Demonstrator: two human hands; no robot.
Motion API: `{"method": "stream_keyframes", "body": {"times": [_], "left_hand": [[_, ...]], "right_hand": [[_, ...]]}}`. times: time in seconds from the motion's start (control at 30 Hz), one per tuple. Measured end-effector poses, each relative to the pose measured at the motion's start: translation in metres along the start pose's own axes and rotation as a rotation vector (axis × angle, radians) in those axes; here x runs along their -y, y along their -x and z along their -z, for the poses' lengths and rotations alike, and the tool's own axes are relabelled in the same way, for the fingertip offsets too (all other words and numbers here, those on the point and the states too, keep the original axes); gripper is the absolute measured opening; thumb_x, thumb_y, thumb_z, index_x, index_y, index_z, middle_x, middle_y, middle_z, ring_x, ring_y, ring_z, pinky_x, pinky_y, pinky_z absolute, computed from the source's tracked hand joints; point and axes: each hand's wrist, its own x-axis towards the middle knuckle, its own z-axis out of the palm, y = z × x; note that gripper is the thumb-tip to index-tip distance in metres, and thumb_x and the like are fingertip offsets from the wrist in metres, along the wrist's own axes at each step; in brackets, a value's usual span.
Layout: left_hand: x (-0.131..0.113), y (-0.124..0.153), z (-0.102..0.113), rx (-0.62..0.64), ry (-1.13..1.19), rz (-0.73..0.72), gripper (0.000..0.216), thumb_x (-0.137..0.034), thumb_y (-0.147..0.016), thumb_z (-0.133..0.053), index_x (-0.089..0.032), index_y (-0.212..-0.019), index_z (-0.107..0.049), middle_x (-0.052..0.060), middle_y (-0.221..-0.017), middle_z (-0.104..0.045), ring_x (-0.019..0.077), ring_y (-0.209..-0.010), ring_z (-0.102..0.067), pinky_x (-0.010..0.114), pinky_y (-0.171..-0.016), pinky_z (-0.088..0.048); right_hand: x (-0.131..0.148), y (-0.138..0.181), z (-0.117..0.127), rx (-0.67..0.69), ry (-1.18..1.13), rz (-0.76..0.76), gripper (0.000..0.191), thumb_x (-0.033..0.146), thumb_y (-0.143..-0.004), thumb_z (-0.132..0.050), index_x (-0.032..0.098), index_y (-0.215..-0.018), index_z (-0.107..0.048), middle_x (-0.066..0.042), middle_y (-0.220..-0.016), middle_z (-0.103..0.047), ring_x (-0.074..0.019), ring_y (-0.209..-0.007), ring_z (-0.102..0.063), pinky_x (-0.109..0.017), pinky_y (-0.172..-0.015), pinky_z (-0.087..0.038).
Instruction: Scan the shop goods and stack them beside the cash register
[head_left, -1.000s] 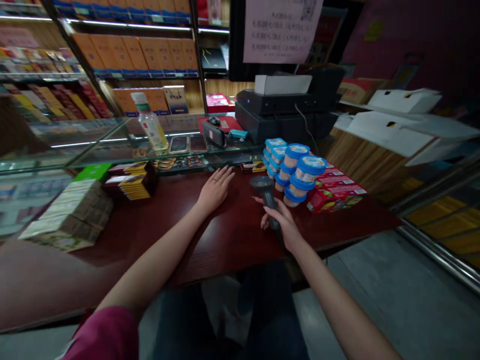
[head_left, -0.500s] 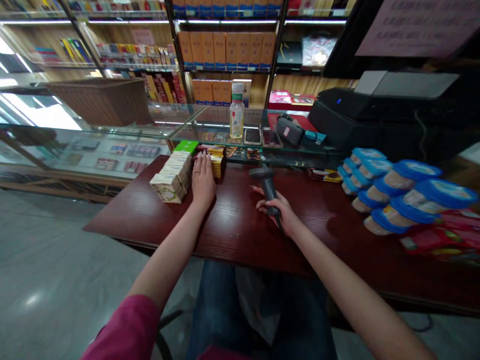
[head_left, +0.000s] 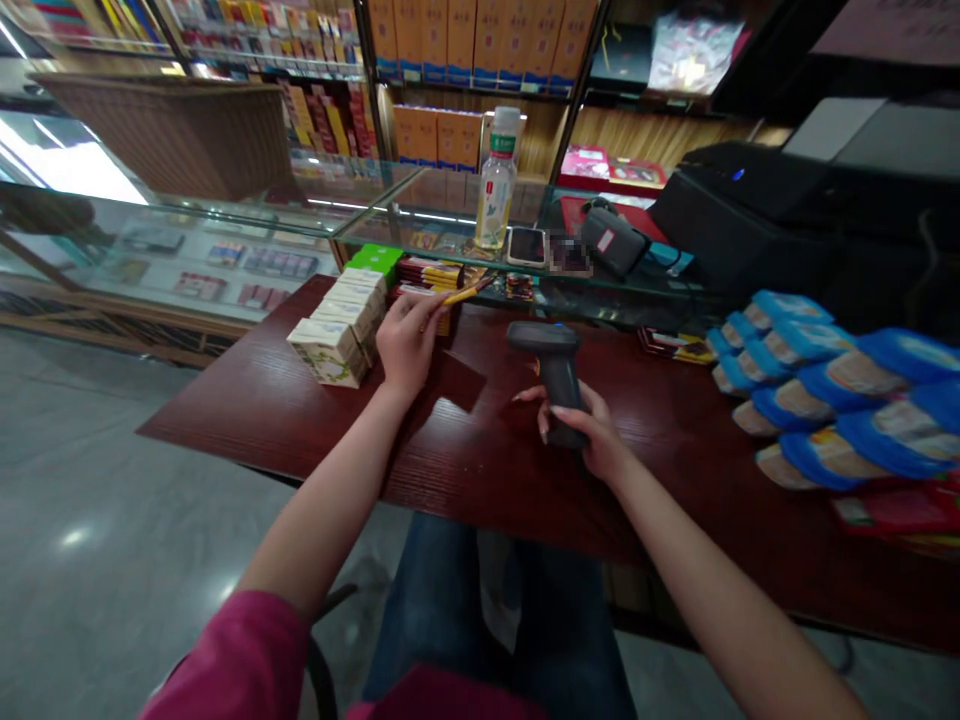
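Observation:
A thin yellow-and-brown packet (head_left: 468,292) is pinched in my left hand (head_left: 406,342), tilted up above the desk. Behind and below it lies a stack of similar packets (head_left: 431,272), partly hidden by that hand. Just left of the hand is a row of small cream boxes (head_left: 330,345), with a bright green box (head_left: 376,260) at its far end. My right hand (head_left: 600,430) grips a dark grey barcode scanner (head_left: 559,370) by its handle. The scanner's head is raised over the desk and faces left. Some of my right fingers are stretched out beside the handle.
Blue-lidded tubs (head_left: 840,440) are stacked on the right of the dark red desk (head_left: 465,470), near a few flat packets (head_left: 675,345). A glass counter (head_left: 420,215) stands behind, holding a bottle (head_left: 496,190), a phone (head_left: 526,246) and a dark pouch (head_left: 615,240).
My left hand has gone from lying flat against the stacked packets to pinching one, lifted off the stack. The scanner stays in my right hand, its head turned more to the left. The view has tipped downward.

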Motion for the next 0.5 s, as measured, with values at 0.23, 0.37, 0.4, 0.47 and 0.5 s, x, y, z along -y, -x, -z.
{"method": "stream_keyframes", "body": {"times": [0.23, 0.37, 0.4, 0.47, 0.5], "left_hand": [[-0.011, 0.014, -0.031, 0.139, 0.708, 0.658, 0.038, -0.045, -0.08, -0.084, -0.015, -0.102, -0.083, 0.007, -0.094, -0.081, 0.0206, -0.083, -0.074, 0.033, -0.076, -0.061], [-0.014, 0.018, -0.038, 0.163, 0.788, 0.793, 0.04, -0.043, -0.071, -0.09, -0.014, -0.096, -0.083, 0.005, -0.084, -0.08, 0.0131, -0.067, -0.068, 0.026, -0.065, -0.057], [-0.014, 0.019, -0.038, 0.164, 0.795, 0.798, 0.041, -0.043, -0.068, -0.091, -0.014, -0.095, -0.083, 0.005, -0.083, -0.079, 0.0119, -0.065, -0.067, 0.024, -0.063, -0.056], [-0.015, 0.019, -0.038, 0.172, 0.804, 0.807, 0.044, -0.045, -0.065, -0.093, -0.013, -0.094, -0.083, 0.004, -0.08, -0.078, 0.0108, -0.062, -0.065, 0.023, -0.06, -0.054], [-0.016, 0.02, -0.038, 0.179, 0.804, 0.814, 0.046, -0.046, -0.064, -0.094, -0.013, -0.093, -0.083, 0.004, -0.08, -0.078, 0.0108, -0.062, -0.065, 0.023, -0.06, -0.054]], "right_hand": [[0.003, 0.006, -0.005, 0.125, 0.223, 0.057, 0.047, 0.038, -0.082, -0.082, 0.019, -0.12, -0.063, -0.009, -0.099, -0.076, -0.0152, -0.066, -0.063, -0.03, -0.06, -0.053], [-0.007, 0.004, -0.005, 0.153, 0.245, 0.047, 0.051, 0.034, -0.08, -0.083, 0.02, -0.124, -0.061, -0.004, -0.09, -0.073, -0.0178, -0.073, -0.067, -0.031, -0.063, -0.055], [-0.009, 0.003, -0.004, 0.144, 0.25, 0.048, 0.053, 0.034, -0.079, -0.083, 0.02, -0.125, -0.06, -0.003, -0.089, -0.072, -0.0183, -0.074, -0.068, -0.031, -0.064, -0.055], [-0.012, 0.002, -0.004, 0.126, 0.262, 0.052, 0.053, 0.034, -0.079, -0.082, 0.021, -0.125, -0.059, -0.003, -0.089, -0.072, -0.0189, -0.075, -0.068, -0.033, -0.065, -0.056], [-0.013, 0.002, -0.003, 0.119, 0.266, 0.055, 0.052, 0.035, -0.08, -0.082, 0.021, -0.125, -0.059, -0.003, -0.089, -0.072, -0.019, -0.076, -0.068, -0.033, -0.066, -0.056]]}}
